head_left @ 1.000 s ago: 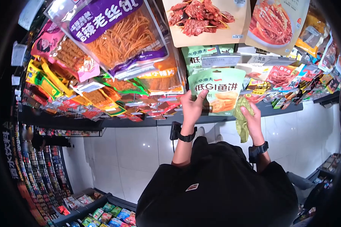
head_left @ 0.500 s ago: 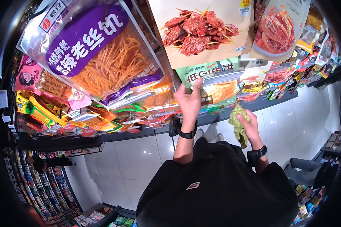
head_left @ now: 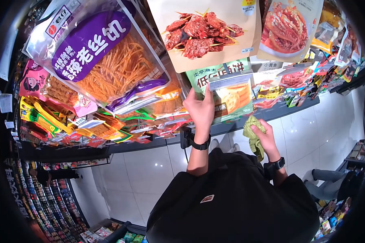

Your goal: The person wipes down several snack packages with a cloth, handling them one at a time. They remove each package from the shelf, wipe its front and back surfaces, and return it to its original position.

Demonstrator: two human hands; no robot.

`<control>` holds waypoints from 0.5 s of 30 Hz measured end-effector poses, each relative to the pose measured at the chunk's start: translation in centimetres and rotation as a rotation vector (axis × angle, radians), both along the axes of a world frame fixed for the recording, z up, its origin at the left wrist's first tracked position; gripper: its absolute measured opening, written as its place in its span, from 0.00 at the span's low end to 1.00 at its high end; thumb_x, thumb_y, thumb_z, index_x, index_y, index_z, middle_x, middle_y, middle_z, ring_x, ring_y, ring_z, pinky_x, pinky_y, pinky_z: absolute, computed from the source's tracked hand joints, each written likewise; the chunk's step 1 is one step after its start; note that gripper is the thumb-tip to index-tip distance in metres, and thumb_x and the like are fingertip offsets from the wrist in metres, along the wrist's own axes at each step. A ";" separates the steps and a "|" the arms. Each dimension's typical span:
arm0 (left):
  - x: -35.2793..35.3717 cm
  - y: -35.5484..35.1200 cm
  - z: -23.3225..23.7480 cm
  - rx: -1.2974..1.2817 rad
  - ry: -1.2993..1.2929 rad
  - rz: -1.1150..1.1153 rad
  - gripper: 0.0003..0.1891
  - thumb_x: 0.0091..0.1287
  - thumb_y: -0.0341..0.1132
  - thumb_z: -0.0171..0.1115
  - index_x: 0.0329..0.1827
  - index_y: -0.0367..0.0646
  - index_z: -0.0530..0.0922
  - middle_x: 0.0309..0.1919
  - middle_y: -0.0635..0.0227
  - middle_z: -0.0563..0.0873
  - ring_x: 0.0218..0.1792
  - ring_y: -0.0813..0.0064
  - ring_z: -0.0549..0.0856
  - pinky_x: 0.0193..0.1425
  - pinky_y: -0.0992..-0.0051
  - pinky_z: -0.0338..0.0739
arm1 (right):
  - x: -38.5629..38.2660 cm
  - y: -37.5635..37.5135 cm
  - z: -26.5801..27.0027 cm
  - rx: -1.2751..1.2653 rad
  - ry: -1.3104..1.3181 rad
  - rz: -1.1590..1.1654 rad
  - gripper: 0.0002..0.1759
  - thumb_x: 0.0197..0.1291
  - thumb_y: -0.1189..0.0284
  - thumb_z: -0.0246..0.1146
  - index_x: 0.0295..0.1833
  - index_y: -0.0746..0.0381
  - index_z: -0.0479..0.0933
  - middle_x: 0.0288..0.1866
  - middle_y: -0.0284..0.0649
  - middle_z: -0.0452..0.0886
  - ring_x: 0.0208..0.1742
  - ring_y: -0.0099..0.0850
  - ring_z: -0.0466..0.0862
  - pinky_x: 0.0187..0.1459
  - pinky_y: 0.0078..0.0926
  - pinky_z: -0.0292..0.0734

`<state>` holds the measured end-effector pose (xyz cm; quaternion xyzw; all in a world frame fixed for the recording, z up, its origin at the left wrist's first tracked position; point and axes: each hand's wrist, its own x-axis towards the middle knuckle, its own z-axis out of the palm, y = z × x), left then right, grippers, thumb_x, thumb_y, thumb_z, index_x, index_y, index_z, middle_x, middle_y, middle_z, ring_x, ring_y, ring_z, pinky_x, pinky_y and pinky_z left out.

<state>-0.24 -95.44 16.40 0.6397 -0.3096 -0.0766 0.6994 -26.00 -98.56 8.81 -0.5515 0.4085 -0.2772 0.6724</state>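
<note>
Glossy green pouch (head_left: 236, 101) pinched by left hand (head_left: 200, 111) fingers, crumpled olive cloth (head_left: 251, 135) clamped in right hand (head_left: 267, 139)

White glossy tile floor (head_left: 142, 170); dark shelf ledge (head_left: 69, 152); packed snack racks (head_left: 48, 206) lower left.

Bright shop light, fisheye warp, dark vignetted edges

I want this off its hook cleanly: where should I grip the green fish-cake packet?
Probably pinch the green fish-cake packet by its left edge, coming from the left where the left hand holds it; it hangs flat, and the price-tag holder covers its top.
</note>
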 end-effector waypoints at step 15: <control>0.8 -0.7 -0.2 0.224 -0.269 0.303 0.12 0.72 0.34 0.71 0.45 0.30 0.85 0.34 0.47 0.91 0.32 0.51 0.92 0.35 0.62 0.82 | -2.1 1.1 0.3 0.025 0.021 0.049 0.08 0.72 0.73 0.67 0.51 0.66 0.81 0.40 0.30 0.85 0.41 0.16 0.80 0.43 0.19 0.77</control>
